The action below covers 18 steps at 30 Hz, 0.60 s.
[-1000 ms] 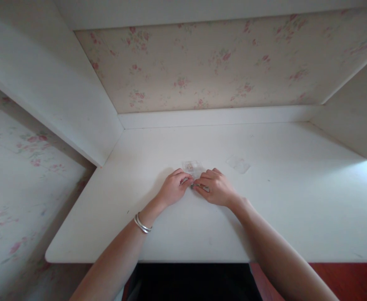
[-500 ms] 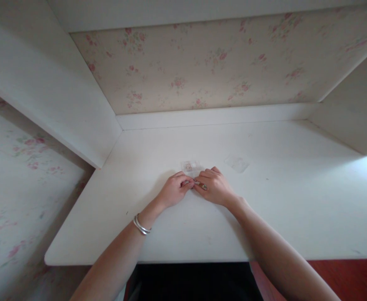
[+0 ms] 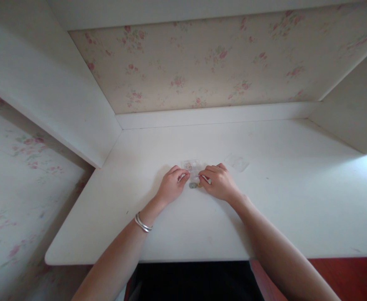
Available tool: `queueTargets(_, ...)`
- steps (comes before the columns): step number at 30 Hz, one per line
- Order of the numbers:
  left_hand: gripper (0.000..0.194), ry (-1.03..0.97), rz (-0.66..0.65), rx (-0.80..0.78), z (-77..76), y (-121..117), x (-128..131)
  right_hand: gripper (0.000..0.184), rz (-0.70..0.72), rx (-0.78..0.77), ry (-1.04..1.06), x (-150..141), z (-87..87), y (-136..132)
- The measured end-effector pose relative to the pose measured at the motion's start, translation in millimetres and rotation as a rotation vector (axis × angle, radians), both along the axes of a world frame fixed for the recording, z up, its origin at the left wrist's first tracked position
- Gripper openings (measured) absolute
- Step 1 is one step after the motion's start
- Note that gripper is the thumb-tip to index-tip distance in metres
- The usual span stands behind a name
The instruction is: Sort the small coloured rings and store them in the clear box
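Observation:
A small clear plastic bag (image 3: 188,164) lies on the white desk just beyond my fingertips, with small round reddish items inside. My left hand (image 3: 172,184) is closed in a pinch at the bag's near left edge. From the other side, my right hand (image 3: 218,182) pinches the bag's near right edge. Right below the bag, between both hands, several small coin-like discs (image 3: 193,185) rest on the desk, grey on the left and yellowish toward the right fingers. A silver double bangle (image 3: 143,223) circles my left wrist.
A second clear plastic bag (image 3: 238,162) lies flat beyond my right hand. The white desk (image 3: 183,234) has a raised back ledge, with side panels at left (image 3: 54,92) and right. Floral wallpaper covers the wall behind. My lap is at the near edge.
My hands, which met at their fingertips over the small discs, have come apart and moved slightly away from me to the bag's edges. The discs now lie uncovered on the desk.

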<state>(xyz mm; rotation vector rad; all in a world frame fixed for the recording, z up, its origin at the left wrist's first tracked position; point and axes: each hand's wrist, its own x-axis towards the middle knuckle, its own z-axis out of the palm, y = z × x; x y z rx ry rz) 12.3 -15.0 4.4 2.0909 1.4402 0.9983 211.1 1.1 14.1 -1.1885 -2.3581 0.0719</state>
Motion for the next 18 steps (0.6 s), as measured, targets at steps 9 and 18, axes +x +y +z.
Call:
queueTargets(9,0.026,0.201,0.034,-0.003,-1.5,-2,5,0.024,-0.063,0.012,0.041,3,-3.0,5)
queueTargets(18,0.024,0.379,-0.078,-0.003,8.7,-21,0,0.026,-0.051,-0.053,0.072,0,-4.0,4)
